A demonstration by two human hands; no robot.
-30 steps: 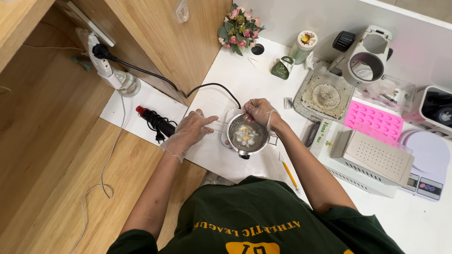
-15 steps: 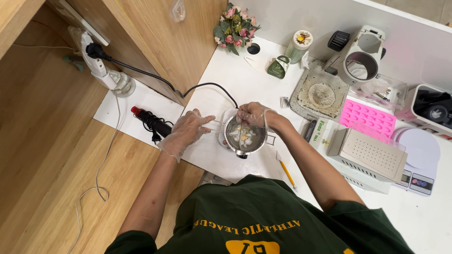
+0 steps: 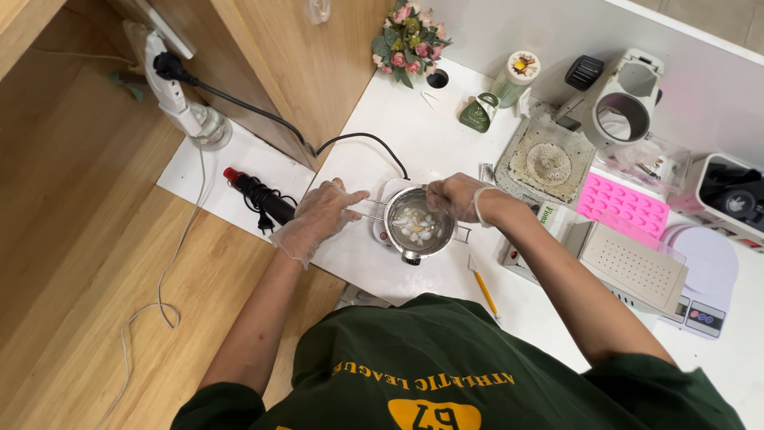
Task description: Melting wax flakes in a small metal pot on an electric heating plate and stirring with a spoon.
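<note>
A small metal pot (image 3: pixel 395 239) holding pale wax-like chunks (image 3: pixel 414 224) in liquid sits on a small white heater base on the white table (image 3: pixel 414 143). My left hand (image 3: pixel 322 213), in a clear glove, grips the pot's thin wire handle (image 3: pixel 371 210) at the pot's left. My gloved right hand (image 3: pixel 458 197) hovers at the pot's upper right rim, fingers pinched on a thin stirring stick that is barely visible over the chunks.
A black heat gun (image 3: pixel 256 195) lies left of my left hand, below a power strip (image 3: pixel 179 111). A yellow pencil (image 3: pixel 486 294), a pink mould (image 3: pixel 623 203), a perforated grey box (image 3: pixel 637 267), a scale (image 3: pixel 702 315), a crusted tray (image 3: pixel 547 163) and flowers (image 3: pixel 410 36) surround the pot.
My right hand has moved from over the pot's top to its upper right rim, stirring; the yellow piece among the chunks is no longer seen. My left hand stays on the handle.
</note>
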